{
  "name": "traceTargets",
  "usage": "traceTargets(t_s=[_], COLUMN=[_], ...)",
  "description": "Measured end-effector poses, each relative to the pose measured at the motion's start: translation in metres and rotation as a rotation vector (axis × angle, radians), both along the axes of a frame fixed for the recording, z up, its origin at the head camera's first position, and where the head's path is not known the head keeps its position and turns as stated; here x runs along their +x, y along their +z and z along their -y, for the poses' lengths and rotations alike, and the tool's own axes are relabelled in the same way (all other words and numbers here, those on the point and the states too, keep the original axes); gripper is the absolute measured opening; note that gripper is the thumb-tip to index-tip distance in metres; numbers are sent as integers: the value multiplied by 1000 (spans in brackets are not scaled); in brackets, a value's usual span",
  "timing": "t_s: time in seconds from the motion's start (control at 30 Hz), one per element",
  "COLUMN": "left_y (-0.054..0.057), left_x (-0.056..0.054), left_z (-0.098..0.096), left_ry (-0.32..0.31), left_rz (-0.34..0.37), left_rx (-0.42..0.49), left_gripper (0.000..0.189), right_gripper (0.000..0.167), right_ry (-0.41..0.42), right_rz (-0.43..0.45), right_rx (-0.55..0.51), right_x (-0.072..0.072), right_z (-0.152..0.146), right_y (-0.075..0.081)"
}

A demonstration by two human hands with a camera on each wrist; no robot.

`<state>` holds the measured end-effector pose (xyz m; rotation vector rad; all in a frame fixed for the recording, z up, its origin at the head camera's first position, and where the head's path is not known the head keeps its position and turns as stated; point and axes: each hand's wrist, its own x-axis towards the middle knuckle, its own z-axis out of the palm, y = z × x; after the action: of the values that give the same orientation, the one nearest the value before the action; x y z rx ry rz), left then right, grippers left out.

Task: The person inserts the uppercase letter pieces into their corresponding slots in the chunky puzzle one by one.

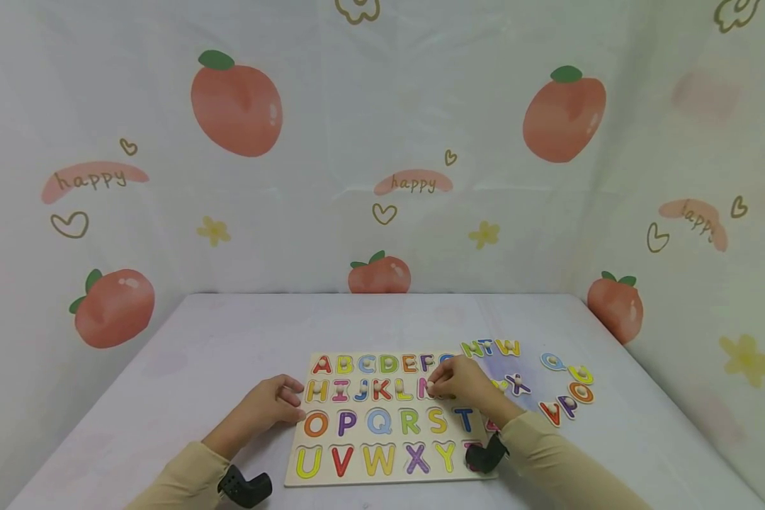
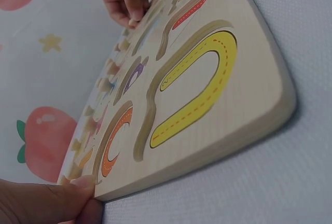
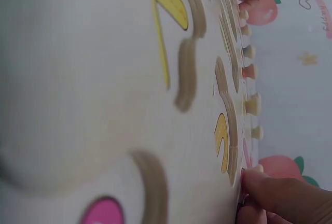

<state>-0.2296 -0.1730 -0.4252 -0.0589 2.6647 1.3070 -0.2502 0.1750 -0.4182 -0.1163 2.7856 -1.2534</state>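
As I look on, the pale table (image 1: 229,333) spreads beneath both arms, and on it lies the wooden alphabet board (image 1: 382,481), its long axis running crosswise from the left hand towards the right forearm. Now the left hand (image 1: 268,405): fingers loose, thumb and fingertips resting against the board's left edge, not clenched round it. Across to the right hand (image 1: 462,382), and that one has a grasp, thumb and fingers pinched together over the right part of the second row! Just past its fingers and away to its right come the loose letters, a W (image 1: 507,347) among those lying beyond it, a dark X (image 1: 518,384) just to its right, all of them nearer this hand than the left. And here's the relation that matters: the pink M (image 1: 422,389) sits right under the right fingertips, well apart from the left hand, with its foot towards the person. Smallest of all, its pale knob (image 3: 257,168) is between thumb and finger; whether the piece is fully seated, I can't tell.
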Motion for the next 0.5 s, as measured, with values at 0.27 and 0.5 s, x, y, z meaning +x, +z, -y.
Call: traceTargets(t_s=[0.27,0.5], left_y=[0,0], left_x=[0,0], left_z=[0,0], left_ry=[1,-2], left_rz=[-1,0], left_rx=[-12,-4], left_gripper=[46,47], right_gripper=[11,12], right_ry=[4,15], right_rz=[21,48], right_rx=[16,36], right_x=[-3,-2], right_z=[1,1], right_y=[1,3])
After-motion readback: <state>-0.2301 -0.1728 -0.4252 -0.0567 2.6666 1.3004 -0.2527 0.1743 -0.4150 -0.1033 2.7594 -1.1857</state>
